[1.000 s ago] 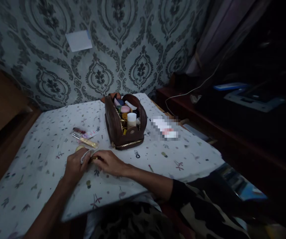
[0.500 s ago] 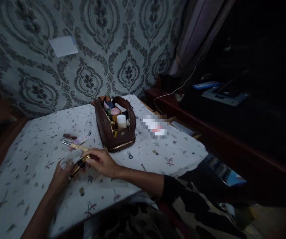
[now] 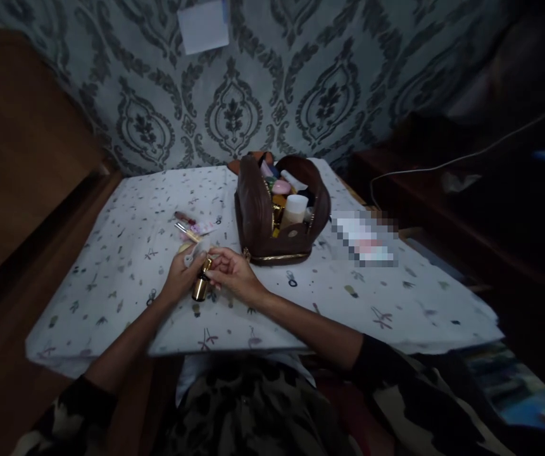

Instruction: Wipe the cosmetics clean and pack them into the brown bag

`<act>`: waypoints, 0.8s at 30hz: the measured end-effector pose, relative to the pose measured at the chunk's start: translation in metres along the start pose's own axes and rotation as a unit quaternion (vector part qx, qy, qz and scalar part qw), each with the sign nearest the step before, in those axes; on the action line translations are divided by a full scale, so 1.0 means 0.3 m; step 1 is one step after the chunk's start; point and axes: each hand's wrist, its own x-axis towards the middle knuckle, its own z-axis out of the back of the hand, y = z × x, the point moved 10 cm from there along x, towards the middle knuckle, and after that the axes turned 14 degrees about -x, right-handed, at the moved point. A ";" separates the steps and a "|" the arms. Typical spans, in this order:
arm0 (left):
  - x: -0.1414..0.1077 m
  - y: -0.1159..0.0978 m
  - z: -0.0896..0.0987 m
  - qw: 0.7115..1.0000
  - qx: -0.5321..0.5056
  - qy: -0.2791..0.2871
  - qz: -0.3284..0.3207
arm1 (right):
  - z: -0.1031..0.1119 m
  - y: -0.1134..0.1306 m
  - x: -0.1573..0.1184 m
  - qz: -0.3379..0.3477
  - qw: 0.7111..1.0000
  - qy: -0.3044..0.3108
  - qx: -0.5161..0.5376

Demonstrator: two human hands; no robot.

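Observation:
Near the table's front edge, my left hand [image 3: 184,271] is closed round a crumpled white cloth [image 3: 196,252] and the side of a small gold and black bottle [image 3: 200,287]. My right hand [image 3: 232,272] pinches the upper, gold part of that bottle, which is held tilted. Just beyond the hands lie a slim gold tube [image 3: 187,233], a pinkish packet [image 3: 204,227] and a small dark reddish item [image 3: 184,218]. To the right stands an open brown bag [image 3: 276,244] with a white-capped bottle [image 3: 295,210] and several cosmetics inside.
A patterned white cloth covers the table [image 3: 263,316]. A blurred-out flat item [image 3: 366,239] lies right of the bag. Wallpapered wall with a white sheet [image 3: 203,26] is behind; brown wood [image 3: 25,139] stands at left. A thin cable [image 3: 424,170] crosses the dark furniture at right.
The view has turned left and down, so the bag and table sit further right. Both hands still hold the bottle, which now shows more plainly and more upright between them.

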 end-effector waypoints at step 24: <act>-0.012 -0.094 0.031 0.993 0.029 0.005 -0.115 | -0.047 -0.041 -0.035 -0.097 0.990 0.070 -0.074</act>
